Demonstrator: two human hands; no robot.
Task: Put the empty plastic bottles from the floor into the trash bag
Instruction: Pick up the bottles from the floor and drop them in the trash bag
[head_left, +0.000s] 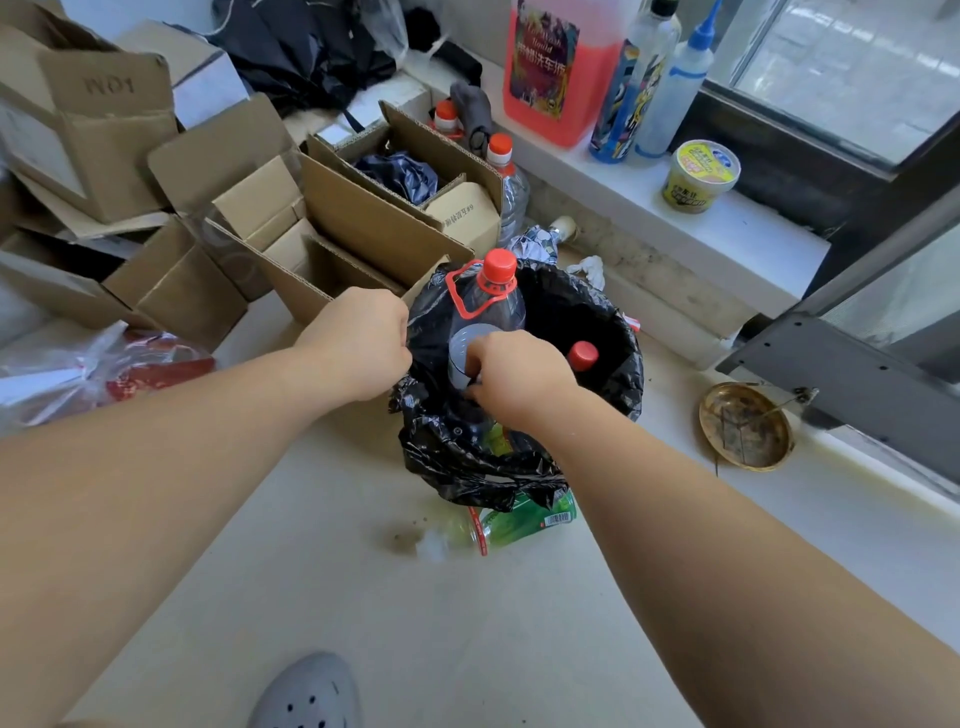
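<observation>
**Big bottle at the bag's mouth**

My left hand (363, 343) is closed on the rim of the black bag (587, 312), holding its left edge. My right hand (511, 376) is closed around the lower body of a clear bottle (488, 312) with a red cap and a red carry loop. The bottle stands nearly upright, base down inside the bag's mouth, neck and cap well above the rim.

Deeper in the bag, to the right, a second red cap (583, 355) shows; I cannot see the bottle under it.

On the floor just below the bag lies a green-labelled bottle (519, 522) on its side, partly tucked under the bag's folds. Two more red-capped bottles (503, 171) stand beyond the cardboard boxes (332, 228), near the sill. My grey shoe (311, 693) is at the bottom edge.
</observation>
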